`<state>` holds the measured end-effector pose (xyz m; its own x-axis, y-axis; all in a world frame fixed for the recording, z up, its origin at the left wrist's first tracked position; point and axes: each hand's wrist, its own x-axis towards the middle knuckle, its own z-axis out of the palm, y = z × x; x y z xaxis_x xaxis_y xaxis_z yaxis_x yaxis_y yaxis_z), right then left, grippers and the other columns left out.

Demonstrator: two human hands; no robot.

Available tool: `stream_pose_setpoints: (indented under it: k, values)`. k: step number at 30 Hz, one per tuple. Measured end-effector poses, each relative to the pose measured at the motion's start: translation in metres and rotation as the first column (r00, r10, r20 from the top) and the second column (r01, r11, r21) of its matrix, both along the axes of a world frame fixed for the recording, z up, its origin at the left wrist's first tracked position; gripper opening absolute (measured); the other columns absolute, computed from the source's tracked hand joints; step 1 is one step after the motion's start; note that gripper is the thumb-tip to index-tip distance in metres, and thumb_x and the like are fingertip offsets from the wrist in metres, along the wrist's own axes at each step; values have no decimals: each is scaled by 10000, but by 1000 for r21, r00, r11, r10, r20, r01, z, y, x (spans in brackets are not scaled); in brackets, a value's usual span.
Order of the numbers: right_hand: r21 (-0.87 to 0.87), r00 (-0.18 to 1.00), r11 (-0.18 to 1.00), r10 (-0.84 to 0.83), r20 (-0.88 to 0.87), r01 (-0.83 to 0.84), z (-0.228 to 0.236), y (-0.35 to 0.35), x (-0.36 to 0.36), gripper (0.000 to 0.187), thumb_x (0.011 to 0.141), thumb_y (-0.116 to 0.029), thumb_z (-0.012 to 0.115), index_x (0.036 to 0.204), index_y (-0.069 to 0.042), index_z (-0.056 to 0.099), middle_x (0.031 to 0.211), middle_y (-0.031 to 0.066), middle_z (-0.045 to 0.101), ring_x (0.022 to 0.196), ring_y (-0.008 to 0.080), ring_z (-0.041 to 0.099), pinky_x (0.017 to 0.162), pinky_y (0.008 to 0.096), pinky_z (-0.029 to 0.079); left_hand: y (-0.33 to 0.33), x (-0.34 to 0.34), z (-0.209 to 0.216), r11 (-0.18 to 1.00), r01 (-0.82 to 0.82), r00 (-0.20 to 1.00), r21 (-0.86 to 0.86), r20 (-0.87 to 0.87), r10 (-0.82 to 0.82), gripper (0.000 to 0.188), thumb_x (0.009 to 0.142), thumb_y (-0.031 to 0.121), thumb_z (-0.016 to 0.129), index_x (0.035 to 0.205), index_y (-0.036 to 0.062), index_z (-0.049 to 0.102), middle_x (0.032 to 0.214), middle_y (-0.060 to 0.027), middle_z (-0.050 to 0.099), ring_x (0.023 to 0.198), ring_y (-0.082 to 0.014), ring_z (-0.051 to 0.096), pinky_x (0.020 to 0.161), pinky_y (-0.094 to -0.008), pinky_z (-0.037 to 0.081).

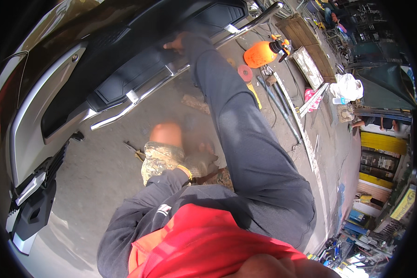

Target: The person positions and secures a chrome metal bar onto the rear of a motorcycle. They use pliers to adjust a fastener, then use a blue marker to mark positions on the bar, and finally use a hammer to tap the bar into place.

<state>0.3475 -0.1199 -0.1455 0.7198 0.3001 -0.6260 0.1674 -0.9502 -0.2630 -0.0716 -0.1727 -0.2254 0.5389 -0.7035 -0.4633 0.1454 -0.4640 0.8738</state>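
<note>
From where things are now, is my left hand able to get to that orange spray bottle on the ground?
Probably not without shifting. The left hand is low by the knee, and the outstretched right arm, its right hand on the scooter's chrome rail, crosses between it and the far-off orange spray bottle.

Counted in view: one scooter (55,88); one orange spray bottle (260,53); one red disc (244,72); one white bag (347,86); one pink cloth (312,98); one framed panel (307,67); two hands, right (180,41) and gloved left (201,163).

Left hand (200,163) blurred; right hand (178,42) mostly sleeve-hidden.
</note>
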Motion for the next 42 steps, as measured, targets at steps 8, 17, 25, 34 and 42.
stream_pose_setpoints:
  k: [8,17,25,34,42]
  values:
    - [-543,326,755,651,686,-366,43,-51,-58,758,984,-596,524,1522,-65,462,1613,144,396,1476,290,393,1162,519,350,11,1,26,984,-84,947,159,320,29,427,945,433,554,1243,155,679,1247,-194,672,1153,-381,644,991,-507,495]
    - [-526,99,771,592,800,-359,93,-95,-60,805,996,-613,438,1607,-105,308,1685,82,266,1564,247,211,1238,565,205,29,10,60,982,-122,961,142,263,81,479,949,434,552,1305,123,628,1205,-199,690,1121,-412,652,976,-501,499]
    - [-609,159,756,650,743,-240,96,-131,-33,754,988,-524,522,1585,-99,344,1663,102,319,1542,242,282,1194,598,261,140,114,162,825,-554,129,111,991,-46,738,982,451,591,1550,33,372,1602,-211,361,1492,-420,317,1212,-555,260]
    - [-451,-120,822,438,891,-347,78,-117,-85,712,981,-560,526,1579,-196,395,1644,6,367,1524,174,309,1201,588,233,201,144,101,552,-727,294,408,912,-286,786,990,533,555,1550,15,366,1619,-244,326,1488,-442,323,1210,-572,253]
    - [-407,-103,856,395,913,-319,71,-144,-51,632,990,-517,551,1484,-123,522,1545,81,501,1389,183,501,1152,572,363,164,163,107,420,-759,363,497,859,-361,753,993,515,552,1530,8,401,1568,-291,381,1458,-473,356,1179,-599,290]
